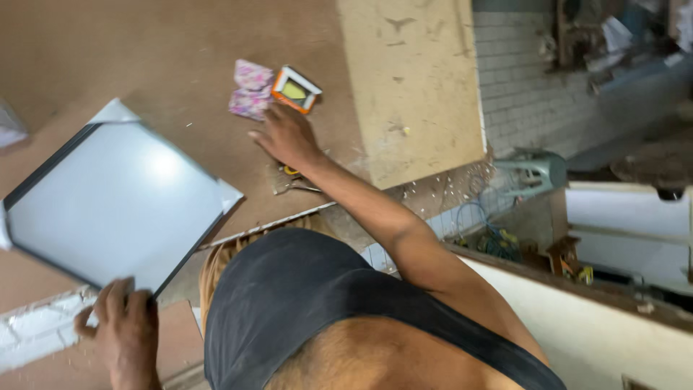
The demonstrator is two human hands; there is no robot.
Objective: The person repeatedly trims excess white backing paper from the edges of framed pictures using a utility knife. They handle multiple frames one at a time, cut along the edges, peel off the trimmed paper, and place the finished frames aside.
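Brown fibreboard tabletop (pixel 144 50) fills the upper left of the view, with a paler yellowish board panel (pixel 411 79) lying on it toward the right; beyond its edge there is a white tiled floor (pixel 527 101), a grey-green plastic stool (pixel 530 172) and a tangle of wires.

At the far left lies a flat rectangular picture frame with a dark border, a pale reflective face and white corner protectors (pixel 119 206). Its long axis runs diagonally, from the near left edge up toward the centre of the tabletop, and one corner hangs toward the person. The left hand (pixel 126 328) grips that near corner, fingers curled over the dark border.

Further right, two pink patterned paper packets (pixel 250 90) rest on the tabletop, touching a small orange and white square box with a yellow middle (pixel 296 89), which sits tilted. The right hand (pixel 287 136) is stretched out flat just below them, fingers loosely spread, fingertips at the packets; it grasps nothing that can be seen. Small metal tools beneath the wrist are too blurred to identify.
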